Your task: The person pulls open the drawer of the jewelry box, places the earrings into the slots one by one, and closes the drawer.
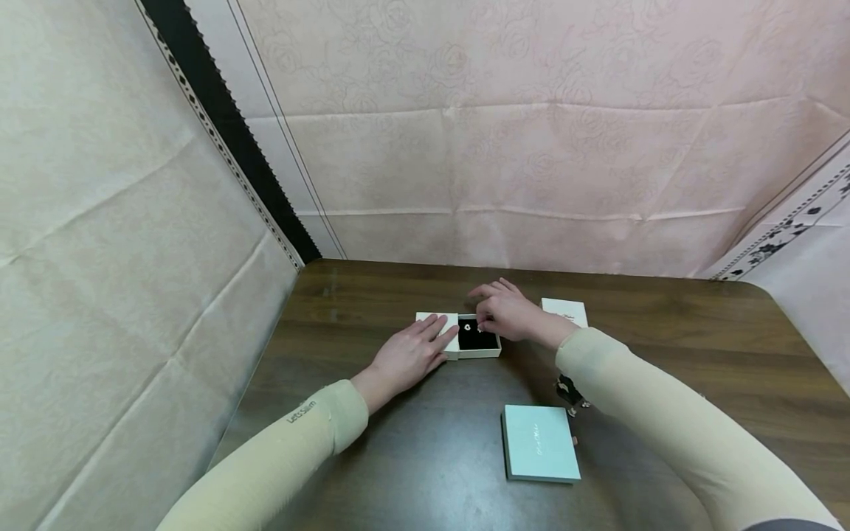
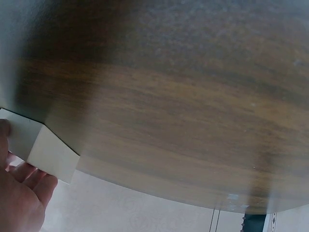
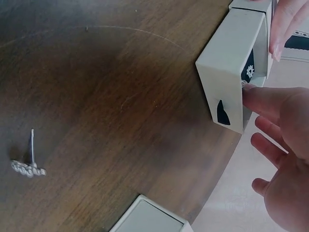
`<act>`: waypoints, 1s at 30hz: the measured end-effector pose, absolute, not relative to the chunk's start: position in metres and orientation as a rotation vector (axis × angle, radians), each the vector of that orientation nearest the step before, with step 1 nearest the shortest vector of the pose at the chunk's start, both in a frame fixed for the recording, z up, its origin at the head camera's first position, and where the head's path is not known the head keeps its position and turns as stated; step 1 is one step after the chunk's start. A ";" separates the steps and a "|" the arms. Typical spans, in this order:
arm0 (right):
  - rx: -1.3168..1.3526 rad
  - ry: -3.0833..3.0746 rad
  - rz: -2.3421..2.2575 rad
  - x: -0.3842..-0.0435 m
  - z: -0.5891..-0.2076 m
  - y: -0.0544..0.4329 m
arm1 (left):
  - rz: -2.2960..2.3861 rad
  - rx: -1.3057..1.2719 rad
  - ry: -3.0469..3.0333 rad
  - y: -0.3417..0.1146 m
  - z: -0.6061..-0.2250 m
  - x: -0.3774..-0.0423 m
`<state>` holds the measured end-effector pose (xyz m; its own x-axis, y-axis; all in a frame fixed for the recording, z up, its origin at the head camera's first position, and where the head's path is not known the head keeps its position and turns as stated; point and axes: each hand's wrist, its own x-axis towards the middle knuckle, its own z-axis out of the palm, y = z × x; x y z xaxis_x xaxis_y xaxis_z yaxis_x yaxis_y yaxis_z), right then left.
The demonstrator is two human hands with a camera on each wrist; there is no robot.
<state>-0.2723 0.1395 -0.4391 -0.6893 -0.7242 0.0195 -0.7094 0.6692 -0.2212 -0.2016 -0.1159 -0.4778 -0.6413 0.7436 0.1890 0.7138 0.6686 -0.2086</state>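
A white drawer-style jewelry box (image 1: 479, 354) lies slid partway out of its sleeve, showing a black insert (image 1: 474, 341). One small silver stud earring (image 1: 467, 327) sits on the insert. My left hand (image 1: 412, 358) holds the sleeve (image 2: 50, 153), fingers over its top and thumb along the near side. Bent over the drawer, my right hand (image 1: 508, 310) has its thumb tip at a second silver earring (image 3: 245, 83) by the insert and appears to pinch it; the index finger is hidden in the right wrist view. A black ribbon tab (image 3: 222, 112) shows on the drawer's end.
Another silver stud earring (image 3: 29, 168) lies on the wooden table, post upward. A white lid or box (image 1: 566, 310) stands behind my right wrist. Nearer me lies a flat turquoise box (image 1: 541, 442). A dark item with shiny parts (image 1: 569, 391) shows beside the right sleeve.
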 end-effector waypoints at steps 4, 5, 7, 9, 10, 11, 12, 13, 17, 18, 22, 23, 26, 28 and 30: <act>-1.238 2.839 -0.310 -0.270 -0.440 0.139 | 0.169 -1.168 -2.623 -0.116 -0.478 -0.202; -1.253 2.851 -0.301 -0.270 -0.440 0.139 | 0.166 -1.168 -2.621 -0.116 -0.479 -0.202; -1.283 2.875 -0.284 -0.268 -0.440 0.139 | 0.166 -1.164 -2.622 -0.116 -0.479 -0.202; -1.303 2.896 -0.269 -0.268 -0.440 0.139 | 0.162 -1.163 -2.624 -0.117 -0.479 -0.202; -1.308 2.905 -0.258 -0.267 -0.440 0.139 | 0.159 -1.163 -2.625 -0.117 -0.479 -0.202; -1.310 2.913 -0.250 -0.267 -0.441 0.139 | 0.156 -1.163 -2.627 -0.117 -0.479 -0.202; -1.309 2.918 -0.244 -0.267 -0.441 0.139 | 0.155 -1.164 -2.630 -0.117 -0.479 -0.202; -1.306 2.922 -0.241 -0.267 -0.441 0.140 | 0.154 -1.166 -2.631 -0.117 -0.479 -0.202; -1.309 2.944 -0.230 -0.267 -0.443 0.140 | 0.145 -1.175 -2.630 -0.117 -0.479 -0.203; -1.311 2.950 -0.232 -0.267 -0.443 0.141 | 0.144 -1.176 -2.628 -0.117 -0.480 -0.203; -1.315 2.970 -0.237 -0.268 -0.446 0.141 | 0.141 -1.175 -2.626 -0.117 -0.480 -0.204; -1.315 2.973 -0.236 -0.268 -0.446 0.141 | 0.142 -1.175 -2.626 -0.117 -0.480 -0.203; -1.306 2.973 -0.246 -0.268 -0.447 0.141 | 0.146 -1.173 -2.629 -0.117 -0.480 -0.203; -1.304 2.975 -0.254 -0.268 -0.448 0.141 | 0.147 -1.173 -2.632 -0.116 -0.480 -0.203; -1.302 2.973 -0.274 -0.268 -0.448 0.142 | 0.145 -1.173 -2.632 -0.116 -0.480 -0.202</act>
